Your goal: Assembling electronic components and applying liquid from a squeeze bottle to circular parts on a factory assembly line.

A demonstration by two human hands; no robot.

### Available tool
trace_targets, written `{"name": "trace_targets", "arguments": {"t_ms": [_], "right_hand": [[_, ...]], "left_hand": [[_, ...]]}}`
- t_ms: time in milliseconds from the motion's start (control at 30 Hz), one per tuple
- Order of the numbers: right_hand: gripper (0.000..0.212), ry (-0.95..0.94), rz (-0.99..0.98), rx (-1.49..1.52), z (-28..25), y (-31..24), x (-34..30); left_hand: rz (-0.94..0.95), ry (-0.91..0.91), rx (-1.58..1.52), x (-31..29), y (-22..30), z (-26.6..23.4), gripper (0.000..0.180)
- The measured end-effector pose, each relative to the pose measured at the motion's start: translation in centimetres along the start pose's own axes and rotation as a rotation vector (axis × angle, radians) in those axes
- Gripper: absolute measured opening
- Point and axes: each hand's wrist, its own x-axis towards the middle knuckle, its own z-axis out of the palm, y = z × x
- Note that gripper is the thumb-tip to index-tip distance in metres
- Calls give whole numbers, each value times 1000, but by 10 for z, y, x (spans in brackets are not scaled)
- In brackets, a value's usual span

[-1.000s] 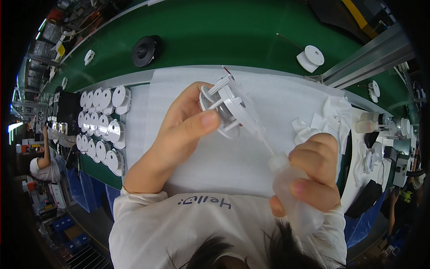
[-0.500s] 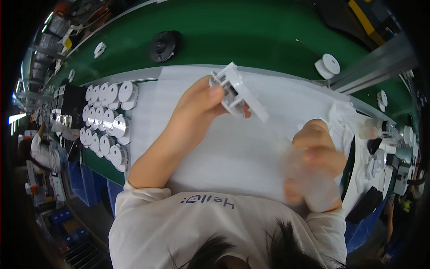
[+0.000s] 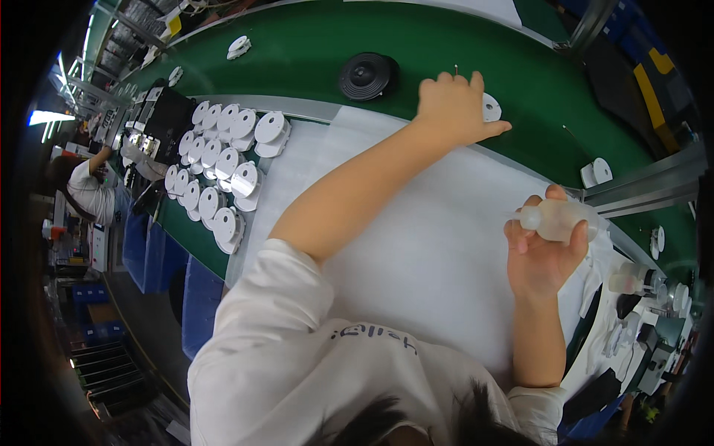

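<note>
My left hand [image 3: 452, 110] reaches far forward onto the green conveyor belt [image 3: 312, 44], its fingers resting on a white round plastic part [image 3: 490, 108] that lies flat there, mostly hidden under the hand. My right hand [image 3: 544, 251] is raised over the white foam mat [image 3: 439, 245] and grips a small translucent squeeze bottle [image 3: 556, 218] lying sideways, its nozzle pointing left.
A black round part [image 3: 366, 74] sits on the belt left of my left hand. Several white round parts [image 3: 223, 167] stand in rows at the mat's left. More white parts [image 3: 597, 172] ride the belt. Small bottles [image 3: 628, 279] and clutter crowd the right. Another person [image 3: 85, 189] works far left.
My left hand carried the white part from above the mat forward onto the green belt. My right hand with the bottle rose and turned the bottle sideways.
</note>
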Motion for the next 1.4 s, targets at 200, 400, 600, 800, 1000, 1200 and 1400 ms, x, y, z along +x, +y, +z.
{"name": "trace_targets", "arguments": {"t_ms": [200, 400, 600, 800, 1000, 1200, 1400], "right_hand": [[63, -106, -36, -230, 11, -17, 1], [60, -80, -128, -323, 14, -15, -8], [53, 93, 67, -241, 20, -14, -5], [55, -119, 130, -217, 27, -26, -3], [53, -213, -208, -367, 15, -35, -4], [53, -217, -484, -573, 29, -41, -30], [51, -438, -790, -782, 38, -38, -42]], "left_hand": [[-432, -46, 202, -79, -116, -64, 55], [-825, -312, 247, -108, -200, -78, 56], [-731, -172, 140, -112, -212, -60, 69], [-705, -186, 46, -103, -203, -74, 66], [-160, 282, -774, -105, -102, -100, 55], [527, 630, -749, -115, -28, -68, 61], [422, -120, -1356, -134, -27, -49, 45]]}}
